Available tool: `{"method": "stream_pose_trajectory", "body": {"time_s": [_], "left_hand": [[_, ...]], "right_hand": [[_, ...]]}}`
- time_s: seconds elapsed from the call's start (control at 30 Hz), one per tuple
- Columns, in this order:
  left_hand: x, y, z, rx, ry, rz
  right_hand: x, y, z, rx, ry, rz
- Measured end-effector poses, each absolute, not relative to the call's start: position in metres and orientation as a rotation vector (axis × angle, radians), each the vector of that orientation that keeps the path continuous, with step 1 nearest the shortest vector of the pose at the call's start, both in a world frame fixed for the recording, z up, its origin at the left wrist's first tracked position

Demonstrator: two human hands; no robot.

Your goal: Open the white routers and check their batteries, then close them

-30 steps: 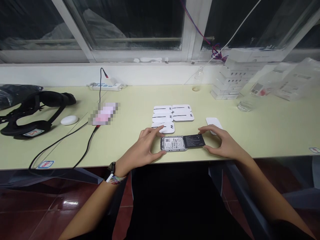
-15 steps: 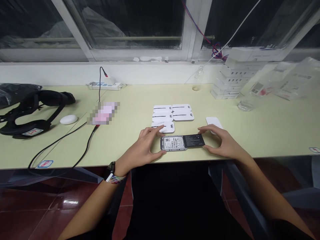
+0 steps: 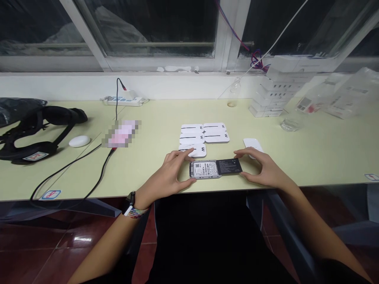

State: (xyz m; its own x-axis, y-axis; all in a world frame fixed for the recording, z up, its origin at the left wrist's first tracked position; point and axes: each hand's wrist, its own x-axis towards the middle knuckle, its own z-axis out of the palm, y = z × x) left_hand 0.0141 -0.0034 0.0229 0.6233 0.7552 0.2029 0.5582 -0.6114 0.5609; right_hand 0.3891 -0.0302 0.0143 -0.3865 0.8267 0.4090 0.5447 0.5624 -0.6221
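Pale green table [image 3: 310, 157] beneath dark windows [image 3: 154, 23]

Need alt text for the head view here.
A small grey device with a black battery lies on a pale table, left hand gripping its labelled end, right hand gripping the battery end. White covers lie behind it.

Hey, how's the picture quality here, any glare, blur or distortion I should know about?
Head view: even indoor light on the table; night-dark windows with faint reflections; a glare patch on the red floor; one pixelated block; window frames splay outward from lens distortion; the device between the left hand and right hand is sharp, its label print too small to read.
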Motion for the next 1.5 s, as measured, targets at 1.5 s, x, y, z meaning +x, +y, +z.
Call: {"method": "stream_pose_trajectory", "body": {"time_s": [1.5], "left_hand": [[0.014,-0.0029,0.0219,2.42,1.021,0.61]], "right_hand": [[0.3906,-0.0314,0.0115,-1.08,-2.06,0.541]]}}
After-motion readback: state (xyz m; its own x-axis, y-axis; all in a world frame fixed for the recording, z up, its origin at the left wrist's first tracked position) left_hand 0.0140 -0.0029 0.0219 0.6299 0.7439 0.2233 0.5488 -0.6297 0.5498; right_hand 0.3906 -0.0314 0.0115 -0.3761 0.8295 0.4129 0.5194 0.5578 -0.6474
